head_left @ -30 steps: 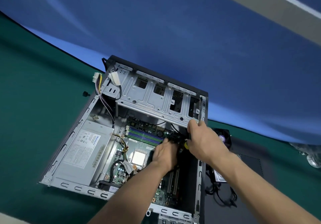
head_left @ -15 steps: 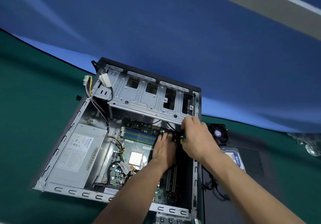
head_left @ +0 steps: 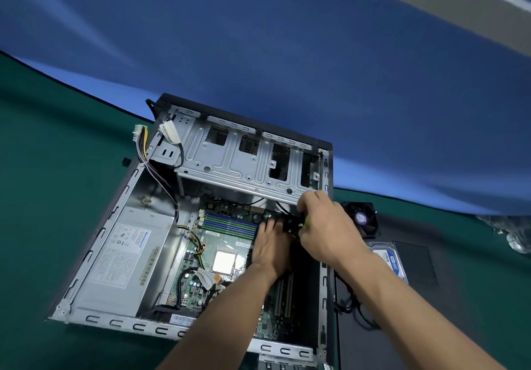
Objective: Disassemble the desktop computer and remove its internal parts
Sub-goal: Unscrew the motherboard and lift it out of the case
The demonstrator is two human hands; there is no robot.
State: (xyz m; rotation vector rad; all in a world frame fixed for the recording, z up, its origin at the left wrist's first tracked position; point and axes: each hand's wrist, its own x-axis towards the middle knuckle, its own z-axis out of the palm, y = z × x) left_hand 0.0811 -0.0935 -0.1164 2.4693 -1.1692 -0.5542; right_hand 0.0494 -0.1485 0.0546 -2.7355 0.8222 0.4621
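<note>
Black part (head_left: 289, 224) half hidden, right hand (head_left: 324, 227) fingers closed on it, left hand (head_left: 271, 247) fingers' grip unclear — motherboard (head_left: 227, 243) beneath.

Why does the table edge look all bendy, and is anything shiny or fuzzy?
Head view: the wide-angle lens bows the table edge; light glares off the CPU and the drive cage; the right hand looks a little soft, so what it grips stays unclear.

Single head-worn wide-angle view, forward and steeply down, close above the open computer case (head_left: 201, 243).
</note>
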